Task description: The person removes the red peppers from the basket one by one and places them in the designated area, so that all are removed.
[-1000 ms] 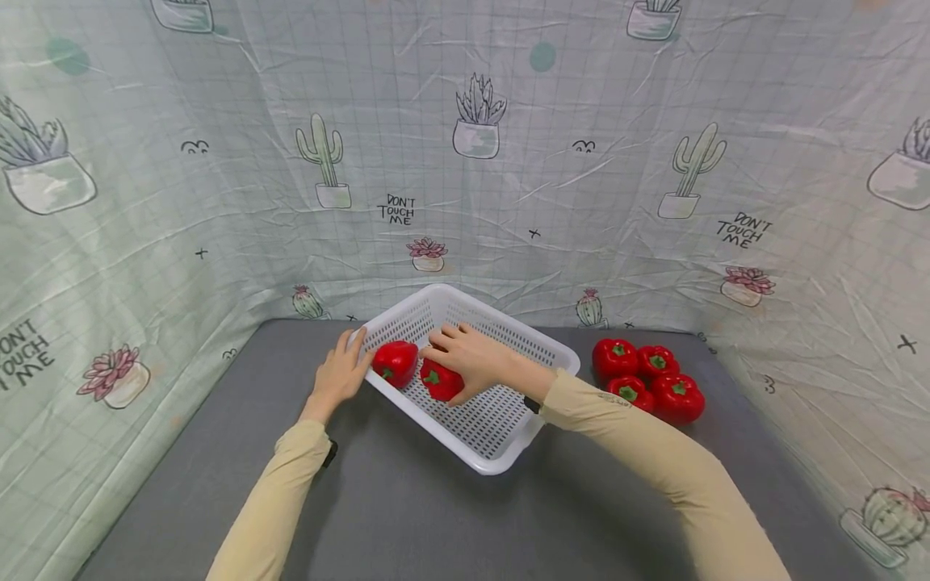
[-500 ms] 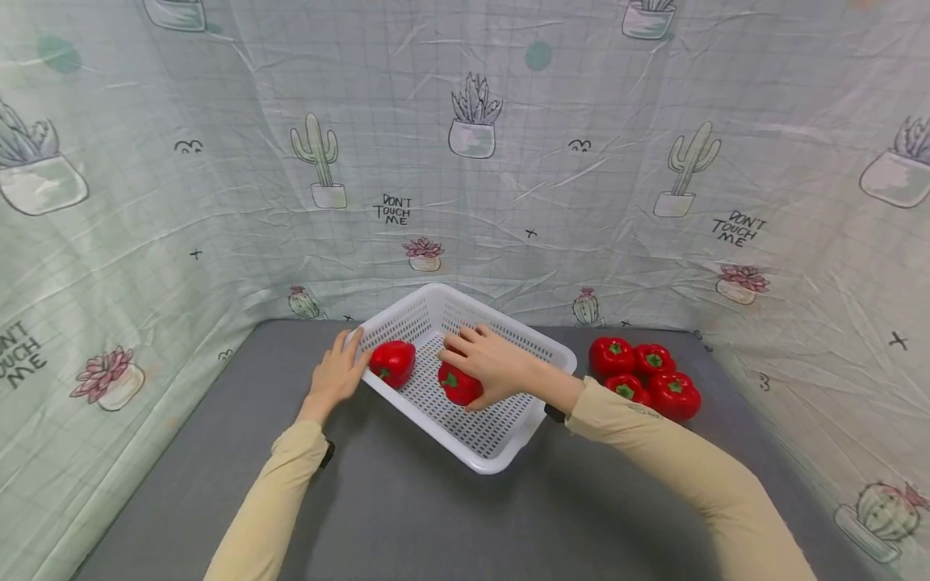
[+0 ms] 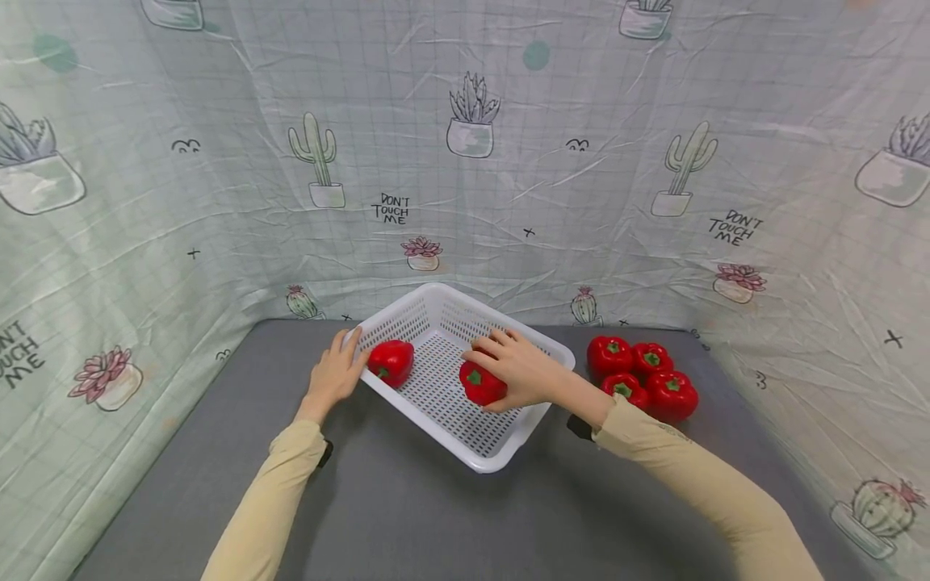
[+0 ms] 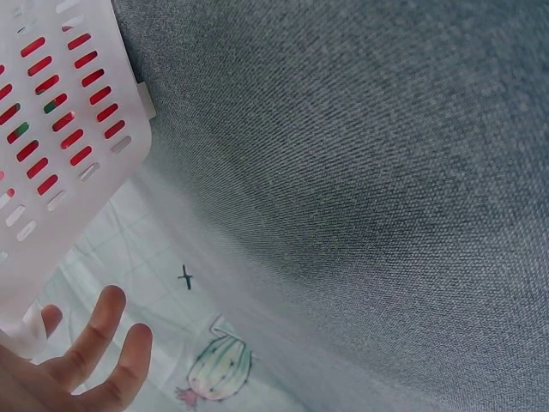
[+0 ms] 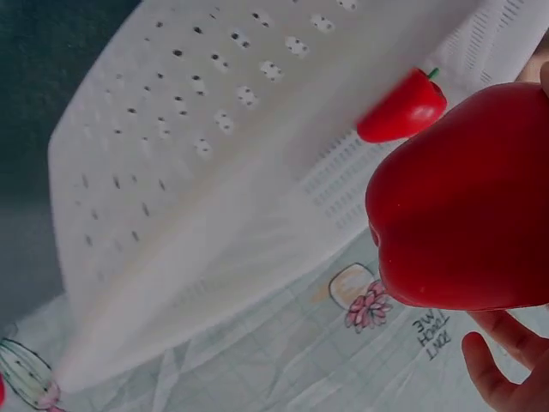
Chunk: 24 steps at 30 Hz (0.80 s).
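Observation:
My right hand grips a red bell pepper over the right part of a white perforated plastic basket. The pepper's green stem faces left, and the fingers cover its upper right side. Close up in the right wrist view, the gripped bell pepper looks raised above the basket floor. My left hand holds the basket's left rim, with the other fingers spread in the left wrist view. Another red bell pepper lies inside the basket, near the left hand.
Several red bell peppers stand grouped on the grey tabletop, right of the basket. A pale curtain printed with cacti hangs behind and along both sides of the table.
The right hand has moved rightward across the basket with the bell pepper in its grip, away from the other pepper. The left hand stays on the rim.

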Tool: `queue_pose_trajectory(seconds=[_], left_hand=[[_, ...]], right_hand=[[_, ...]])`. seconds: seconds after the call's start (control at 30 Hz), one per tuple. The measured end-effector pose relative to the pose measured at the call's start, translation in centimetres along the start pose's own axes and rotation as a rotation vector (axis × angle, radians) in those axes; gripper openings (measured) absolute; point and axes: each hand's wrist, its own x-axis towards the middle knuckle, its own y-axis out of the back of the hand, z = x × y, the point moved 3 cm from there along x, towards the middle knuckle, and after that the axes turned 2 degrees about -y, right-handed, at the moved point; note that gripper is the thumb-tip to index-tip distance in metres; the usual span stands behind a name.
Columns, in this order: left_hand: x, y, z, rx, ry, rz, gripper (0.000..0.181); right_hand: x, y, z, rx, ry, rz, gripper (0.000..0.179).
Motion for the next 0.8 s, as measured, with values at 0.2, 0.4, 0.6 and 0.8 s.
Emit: queue_pose_trajectory(seconds=[0.2,0.4,0.6,0.8], left_hand=[[0.0,0.1,0.1,0.000,0.001,-0.001,0.056],[0.0,0.0,0.1,-0.003,0.003,-0.005,0.056],[0.0,0.0,0.0,-0.008,0.000,0.004,0.056],[-0.1,0.0,0.0,-0.005,-0.006,0.006,0.055]], right_hand=[[-1.5,-0.2,0.2,0.040,-0.034,0.065,0.074],[-2.7,-0.2,0.1,0.056,-0.095,0.089,0.076],[-3.6,-0.2,-0.1,0.053,-0.123,0.142,0.075],[-4.6,-0.3,-0.3,0.062,-0.158,0.206,0.077]])
